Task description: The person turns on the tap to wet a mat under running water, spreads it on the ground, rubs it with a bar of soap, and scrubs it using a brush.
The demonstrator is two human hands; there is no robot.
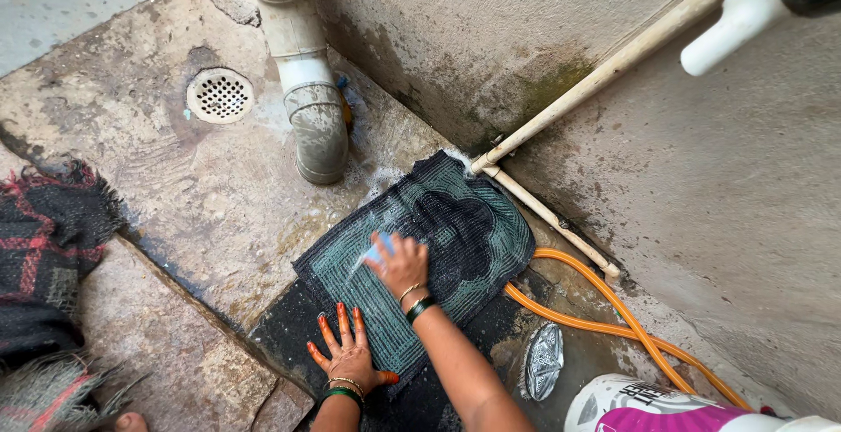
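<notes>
A wet dark green and black doormat [455, 230] lies on the stone floor in the corner of two walls. My right hand [399, 264] is closed on a light blue scrub brush [378, 248] and presses it onto the mat's middle, with soap foam around it. Spread flat with its fingers apart, my left hand [346, 351] rests on the mat's near corner and holds nothing. Both wrists carry bangles.
A grey drain pipe [308, 90] comes down by a round floor drain [219, 95]. An orange hose [613, 322] curls along the right wall beneath thin white pipes [561, 112]. A dark checked cloth [44, 257] lies left. A white and pink container [639, 406] stands near a metal scrubber [543, 360].
</notes>
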